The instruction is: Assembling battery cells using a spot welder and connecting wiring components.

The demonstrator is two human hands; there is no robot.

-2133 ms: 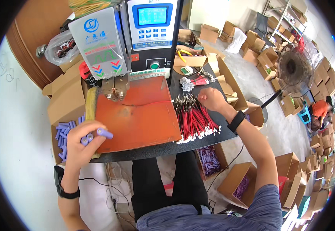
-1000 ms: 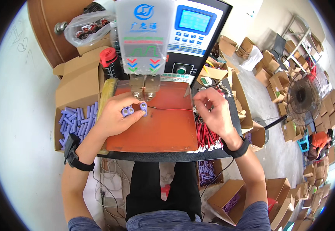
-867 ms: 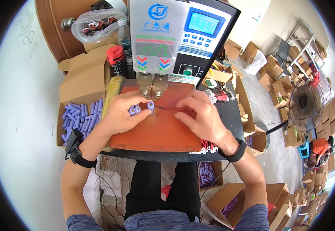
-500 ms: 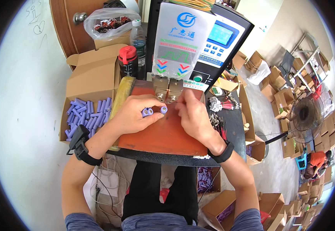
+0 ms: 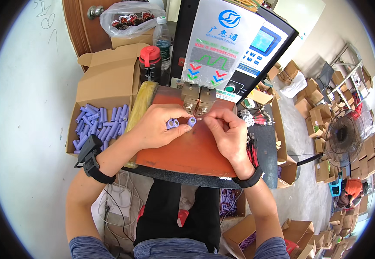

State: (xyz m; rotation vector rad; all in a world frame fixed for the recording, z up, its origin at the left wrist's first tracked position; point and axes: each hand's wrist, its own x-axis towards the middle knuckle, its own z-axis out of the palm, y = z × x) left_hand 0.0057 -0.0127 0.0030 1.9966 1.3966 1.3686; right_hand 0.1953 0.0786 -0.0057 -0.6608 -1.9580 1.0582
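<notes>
Left hand (image 5: 155,127) grips a cluster of purple cylinders (image 5: 172,124), round ends facing up, fingers curled around them, just under the metal welding head (image 5: 199,98). A third purple cylinder (image 5: 192,121) sits right beside them, between both hands, its pale ring end visible. Right hand (image 5: 224,134) pinches a thin red wire (image 5: 204,120) by the fingertips, held against that cylinder, directly below the copper tips of the welding head. Both hands rest over the orange-brown surface (image 5: 192,151), wrists on its near part. Black bands on both wrists.

Same head view, around them: tall welding machine (image 5: 235,52) with a blue screen stands behind the surface, its front covered in clear plastic. Open cardboard box (image 5: 103,99) to the left holds a loose pile of matching purple cylinders (image 5: 97,125), well apart from the hands. Red-capped bottle (image 5: 150,62) and a clear water bottle (image 5: 162,36) stand near the box. Bundle of red wires (image 5: 253,153) lies by the right edge of the surface. Fan (image 5: 345,140) and many cardboard boxes on the floor at right.
</notes>
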